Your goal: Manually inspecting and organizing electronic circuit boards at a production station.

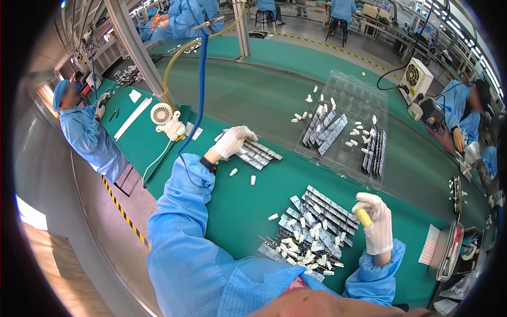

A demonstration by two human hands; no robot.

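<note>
My left hand (231, 143), in a white glove, lies over a row of narrow circuit board strips (261, 156) on the green bench. Its fingers bend down around the strips, and their tips are partly hidden. At the right, my right hand (375, 222) is raised beside a heap of similar strips (332, 211). A yellow cover (363, 217) sits on one finger. The fingers curl together; anything small between them is hidden. Many white connectors (301, 253) with short leads lie across the heap. Two loose white connectors (253, 180) rest below my left hand.
A clear plastic tray (343, 158) with more strips and connectors stands beyond the heap on the dark belt (264, 111). A white fan (168, 119) and a hanging blue coiled hose (202, 84) are left. Co-workers sit left (87, 127) and right (459, 111).
</note>
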